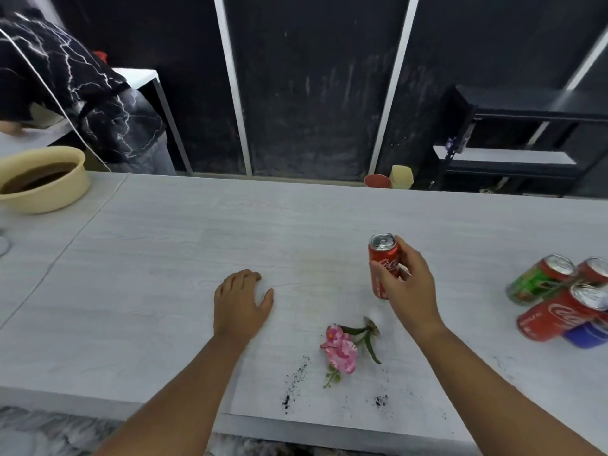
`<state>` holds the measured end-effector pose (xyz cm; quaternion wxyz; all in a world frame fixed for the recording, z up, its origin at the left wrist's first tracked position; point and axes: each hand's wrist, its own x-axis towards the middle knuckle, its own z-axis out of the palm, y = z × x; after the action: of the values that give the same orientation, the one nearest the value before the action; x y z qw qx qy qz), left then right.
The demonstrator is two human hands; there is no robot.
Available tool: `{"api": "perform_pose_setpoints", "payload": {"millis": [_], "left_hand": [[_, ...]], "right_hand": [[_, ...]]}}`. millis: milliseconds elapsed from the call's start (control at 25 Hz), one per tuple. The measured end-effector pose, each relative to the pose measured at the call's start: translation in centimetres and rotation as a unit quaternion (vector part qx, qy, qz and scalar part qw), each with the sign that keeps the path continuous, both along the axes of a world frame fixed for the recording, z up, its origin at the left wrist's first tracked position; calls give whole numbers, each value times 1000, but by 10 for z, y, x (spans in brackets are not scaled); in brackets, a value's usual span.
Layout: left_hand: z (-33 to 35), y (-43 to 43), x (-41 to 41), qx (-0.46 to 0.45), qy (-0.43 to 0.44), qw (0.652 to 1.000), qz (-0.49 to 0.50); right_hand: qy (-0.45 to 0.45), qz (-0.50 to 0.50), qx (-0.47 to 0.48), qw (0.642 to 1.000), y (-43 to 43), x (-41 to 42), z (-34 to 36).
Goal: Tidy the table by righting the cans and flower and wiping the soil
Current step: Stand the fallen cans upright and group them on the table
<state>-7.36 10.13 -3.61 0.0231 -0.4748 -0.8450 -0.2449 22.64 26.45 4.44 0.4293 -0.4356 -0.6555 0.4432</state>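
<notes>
Head view: right hand (406,284) is wrapping thumb + fingers round a red cola can (383,264), gripping it from the right side. Can is standing upright w/ silver top facing up; can't tell if its base is touching the table (164,245) or sitting just above it. Left hand (240,304) is lying palm down on the tabletop, fingers together and slightly curled, thumb sticking out to the right, holding nothing.

Pink flower (340,347) is lying on its side near the front edge, between the two forearms, just below the held can; green stem and leaves are pointing up-right toward the right wrist. Dark soil (296,378) is lying scattered in a thin streak left of the flower, w/ a smaller patch of crumbs to the lower right of it, near the table edge.

At far right a cluster of cans (559,297) is sitting together, all leaning: one green, a few red, one blue at the bottom, touching each other, partly cut by the frame edge.

Beige bowl (42,182) is resting at the far left of the table. Behind it another person in a dark patterned top (72,80) is bending over a 2nd surface. Dark shelving unit (513,139) is standing at back right
</notes>
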Motion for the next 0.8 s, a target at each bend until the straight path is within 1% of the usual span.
{"api": "perform_pose_setpoints", "payload": {"millis": [120,160,240,320,400,480,560,680,800], "left_hand": [[23,17,16,-29,-78,996,12],[31,28,28,-32,-103,994,-1],[47,54,71,-15,-121,990,-66],[63,80,128,18,-121,980,-156],[74,101,185,31,-117,962,-245],[76,117,232,17,-106,942,-319],[72,132,270,-21,-92,925,-368],[55,151,302,-101,-49,912,-395],[36,166,305,-148,-51,910,-383]], "right_hand": [[35,-52,-16,998,-12,44,-1],[45,-69,-19,996,-17,55,-1],[65,-107,-15,992,-27,78,0],[84,-147,-6,985,-33,104,3],[96,-181,-4,979,-40,132,5],[91,-208,-1,974,-47,161,7],[89,-234,-3,968,-54,191,6],[88,-286,-11,954,-61,237,0],[82,-339,-16,937,-61,280,-8]]}}
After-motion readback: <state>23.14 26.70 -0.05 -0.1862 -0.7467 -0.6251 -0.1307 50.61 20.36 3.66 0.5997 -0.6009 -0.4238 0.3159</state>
